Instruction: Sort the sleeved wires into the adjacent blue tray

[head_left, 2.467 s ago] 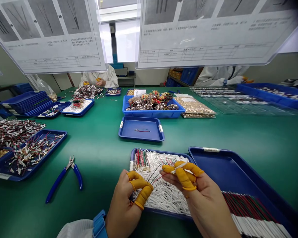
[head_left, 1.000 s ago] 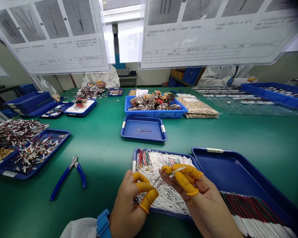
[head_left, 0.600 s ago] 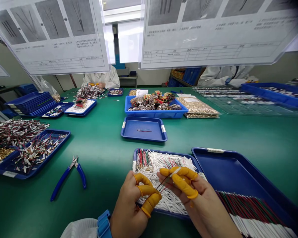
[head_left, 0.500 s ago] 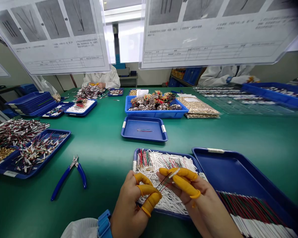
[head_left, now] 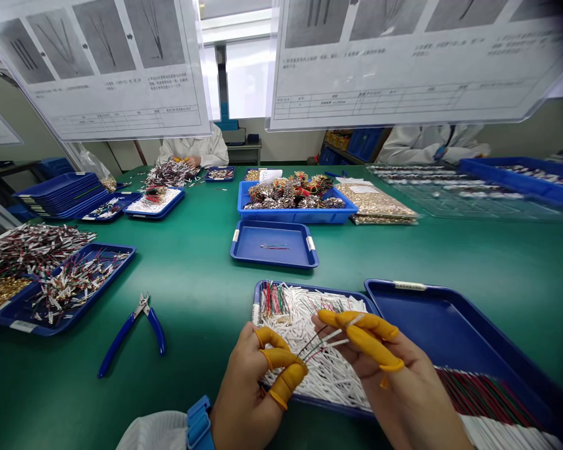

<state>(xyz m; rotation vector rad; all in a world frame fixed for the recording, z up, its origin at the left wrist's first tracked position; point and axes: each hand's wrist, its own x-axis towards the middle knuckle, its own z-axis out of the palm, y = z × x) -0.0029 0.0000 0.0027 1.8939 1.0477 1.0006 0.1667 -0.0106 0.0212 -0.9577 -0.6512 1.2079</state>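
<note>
My left hand (head_left: 263,381), with yellow finger cots on its fingers, pinches a few thin wires (head_left: 311,345), black, green and red, between thumb and forefinger. White sleeves (head_left: 334,336) sit at the far ends of the wires. My right hand (head_left: 389,356), also in yellow cots, is closed on a short white sleeve (head_left: 355,320) between its thumb and fingers. Below both hands lies a blue tray (head_left: 258,294) full of loose white sleeves (head_left: 323,378), with bundled red and green wires (head_left: 274,300) in its far left corner.
Right of me, a larger blue tray (head_left: 417,312) holds rows of sleeved wires (head_left: 492,400). Blue-handled cutters (head_left: 131,331) lie on the left. Ahead is a small tray (head_left: 274,256) with a few wires. Two people in white coats sit across the table.
My right hand has moved right, away from my left, and more of the wires and their white sleeves now show between them. My left hand keeps its pinch almost in place.
</note>
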